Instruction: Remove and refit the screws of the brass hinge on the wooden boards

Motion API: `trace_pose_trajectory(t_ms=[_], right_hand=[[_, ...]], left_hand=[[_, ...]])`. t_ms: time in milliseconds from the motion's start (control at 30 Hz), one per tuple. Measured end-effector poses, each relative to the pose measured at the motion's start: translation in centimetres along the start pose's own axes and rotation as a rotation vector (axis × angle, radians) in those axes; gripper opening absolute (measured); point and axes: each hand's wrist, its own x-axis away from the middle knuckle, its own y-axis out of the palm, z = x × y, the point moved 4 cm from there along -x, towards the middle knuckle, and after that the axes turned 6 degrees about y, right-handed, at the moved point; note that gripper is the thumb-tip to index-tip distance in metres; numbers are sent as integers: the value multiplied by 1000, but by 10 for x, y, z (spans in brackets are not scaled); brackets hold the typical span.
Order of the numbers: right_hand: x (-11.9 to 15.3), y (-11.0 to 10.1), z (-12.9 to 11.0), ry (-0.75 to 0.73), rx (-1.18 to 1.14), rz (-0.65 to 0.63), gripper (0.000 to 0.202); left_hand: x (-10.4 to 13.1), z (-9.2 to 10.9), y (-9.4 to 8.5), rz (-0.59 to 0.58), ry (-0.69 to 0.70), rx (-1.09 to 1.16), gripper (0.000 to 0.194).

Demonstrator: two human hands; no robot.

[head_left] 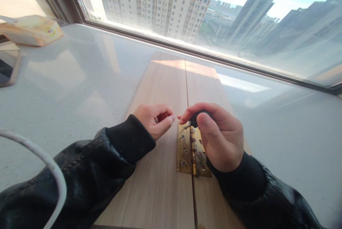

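A worn brass hinge (185,150) lies across the seam between two pale wooden boards (160,179). Screw heads show in its left leaf; holes show in the right leaf. My right hand (220,132) is wrapped round a dark-handled tool (196,117), its thin shaft pointing left over the hinge's top end. Just left of the hinge's upper end, my left hand (157,119) is closed, thumb against fingers; what it holds, if anything, is hidden. The fingertips of both hands are close together above the seam.
The boards rest on a glossy white sill (112,79) below a window frame (149,41). A soft packet (40,31) and part of a dark-screened device (9,65) are at the far left. A white cable (57,175) curves beside my left sleeve.
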Motion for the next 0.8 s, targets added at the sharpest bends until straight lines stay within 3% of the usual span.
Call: trace_pose_trajectory(t_ms=[300, 500, 567, 667, 800], right_hand=[[-7, 6, 0, 57, -157, -57, 21], [-23, 13, -3, 152, -216, -316, 22], [-23, 12, -5, 182, -230, -351, 13], [-17, 7, -5, 160, -237, -295, 6], [-6, 0, 0, 10, -168, -118, 10]], left_hand=[[0, 3, -1, -18, -5, 8, 22], [0, 5, -1, -45, -6, 26, 23], [0, 4, -1, -39, -7, 19, 23], [-1, 3, -1, -23, 3, 6, 23], [-1, 3, 0, -18, 18, 14, 24]])
